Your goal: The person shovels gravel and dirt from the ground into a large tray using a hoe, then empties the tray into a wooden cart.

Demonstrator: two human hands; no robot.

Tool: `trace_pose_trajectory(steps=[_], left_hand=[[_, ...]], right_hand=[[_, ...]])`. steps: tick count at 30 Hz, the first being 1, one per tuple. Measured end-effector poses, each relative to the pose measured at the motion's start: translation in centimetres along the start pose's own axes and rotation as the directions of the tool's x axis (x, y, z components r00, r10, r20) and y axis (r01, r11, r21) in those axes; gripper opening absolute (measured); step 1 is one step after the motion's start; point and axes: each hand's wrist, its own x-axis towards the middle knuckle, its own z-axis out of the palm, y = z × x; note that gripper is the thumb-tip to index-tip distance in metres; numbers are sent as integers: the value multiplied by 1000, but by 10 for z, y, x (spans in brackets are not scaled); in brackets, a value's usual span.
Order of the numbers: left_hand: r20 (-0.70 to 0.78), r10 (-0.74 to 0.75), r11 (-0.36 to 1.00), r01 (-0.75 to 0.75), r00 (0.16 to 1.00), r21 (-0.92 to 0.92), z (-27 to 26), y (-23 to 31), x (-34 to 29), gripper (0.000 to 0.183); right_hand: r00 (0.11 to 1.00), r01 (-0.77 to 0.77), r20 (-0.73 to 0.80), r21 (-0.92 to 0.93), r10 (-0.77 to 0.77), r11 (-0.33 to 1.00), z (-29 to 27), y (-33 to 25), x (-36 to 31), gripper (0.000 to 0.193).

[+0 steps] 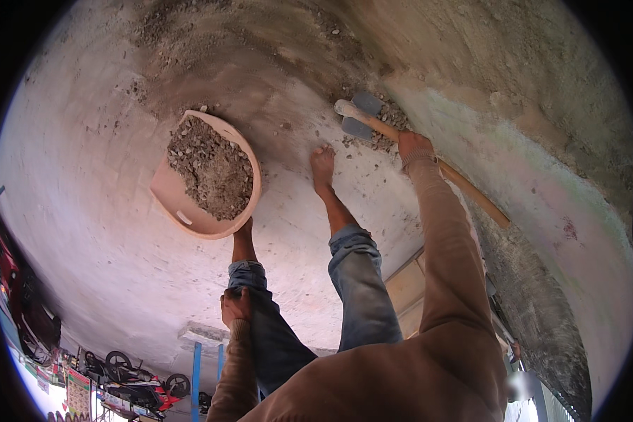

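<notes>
My right hand [413, 145] is wrapped round the wooden handle of a hoe [475, 193]. The hoe's grey metal blade [365, 105] rests among loose rubble [392, 118] at the foot of the wall. My left hand [235, 307] lies on my left leg at the knee, fingers curled against the rolled-up jeans [249, 277]. To the left of my bare right foot [322, 163] stands a pale pink plastic basin [167, 184] with handle slots. A heap of grey gravelly rubble [214, 165] fills much of it. The basin hides my left foot.
A rough plastered wall [513, 84] curves along the right side. Scattered grit lies on the pale concrete floor [105, 232]. Behind me are blue posts [196, 380], parked motorcycles [137, 383] and a dark red vehicle [28, 309].
</notes>
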Motion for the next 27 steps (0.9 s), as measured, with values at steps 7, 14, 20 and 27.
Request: trace_pose_trajectory(steps=[7,14,20,27], left_hand=[[-1,23,996,-23,1000,-86,-6,-17,5,66],[68,34,982,-20,997,-188,-56,-49,18,61],[129,85,962,-47,988,-268,-91,-94,55,62],[155,136,963,-95,979,-251,-121,-130,99,61]], right_hand=[[998,-34,43,-44,36,998,-47,-43,-56,26],[998,27,-56,-100,-33,995,-134,-143,-149,22],[988,77,-122,-147,-95,986,-180,-232,-252,16],[912,351,-297,210,-283,912,-65,-295,-255,25]])
